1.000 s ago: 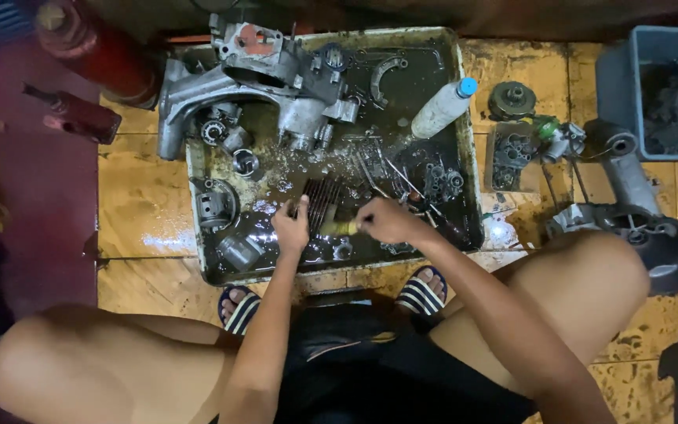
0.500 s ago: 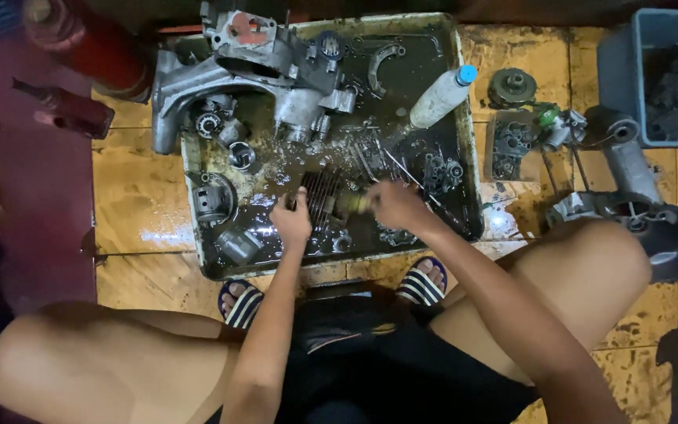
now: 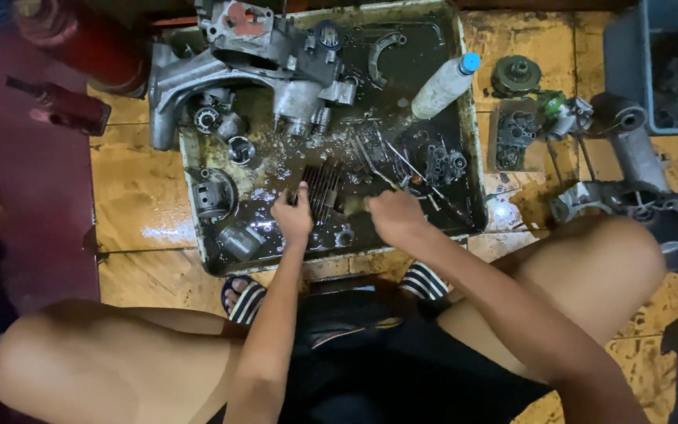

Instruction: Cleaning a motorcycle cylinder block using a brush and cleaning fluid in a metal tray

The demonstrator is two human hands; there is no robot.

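I squat over a metal tray (image 3: 474, 165) of dark oily liquid. My left hand (image 3: 293, 216) grips the near edge of a black finned engine part (image 3: 325, 187) standing in the liquid. Just to its right, my right hand (image 3: 395, 217) is closed around a small brush (image 3: 355, 206) whose tip rests against the fins. Most of the brush is hidden by my fingers.
A large grey engine casing (image 3: 260, 55) fills the tray's far left, with bearings, a piston (image 3: 241, 239) and thin rods around it. A white plastic bottle (image 3: 445, 85) leans on the right rim. More engine parts (image 3: 637, 196), a grey crate (image 3: 668, 63) and a red cylinder (image 3: 88, 39) stand on the floor.
My right hand has moved a little back and forth beside the finned part. The left hand has kept its hold in the same spot.
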